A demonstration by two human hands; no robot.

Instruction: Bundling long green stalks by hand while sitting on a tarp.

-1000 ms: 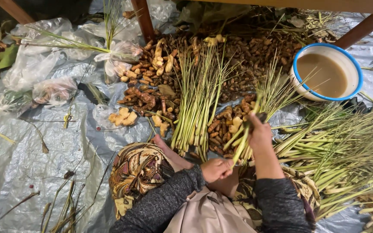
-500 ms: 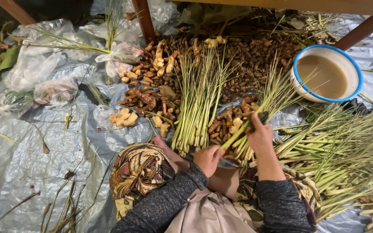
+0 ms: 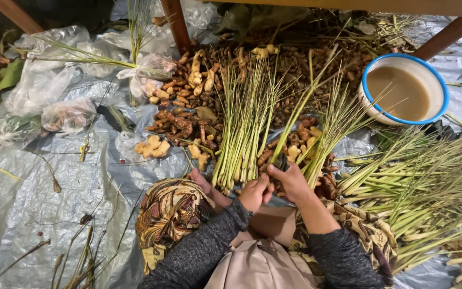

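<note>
1. A person sits on a grey plastic tarp (image 3: pixel 38 214) spread over the floor, both hands meeting just in front of the knees, above a patterned batik cloth (image 3: pixel 169 211) draped over the lap.
2. The right hand (image 3: pixel 291 181) pinches the base of a single lemongrass stalk (image 3: pixel 295 120), whose green blade slants up and away towards the far edge of the tarp.
3. The left hand (image 3: pixel 254 192) is curled, fingers pressed together, touching the right hand at the stalk's root end; whether it grips the stalk cannot be told.
4. A trimmed bundle of lemongrass (image 3: pixel 244 123) lies just left of the held stalk, root ends towards the person.
5. A larger heap of lemongrass stalks (image 3: pixel 423 198) fills the tarp's right side.
6. Turmeric and ginger roots (image 3: pixel 188 101) are piled behind the bundle, towards the far edge.
7. A white enamel basin with a blue rim (image 3: pixel 442 80), holding murky brown water, stands near the far right corner.
8. Clear plastic bags (image 3: pixel 65 115) lie at the far left.
</note>
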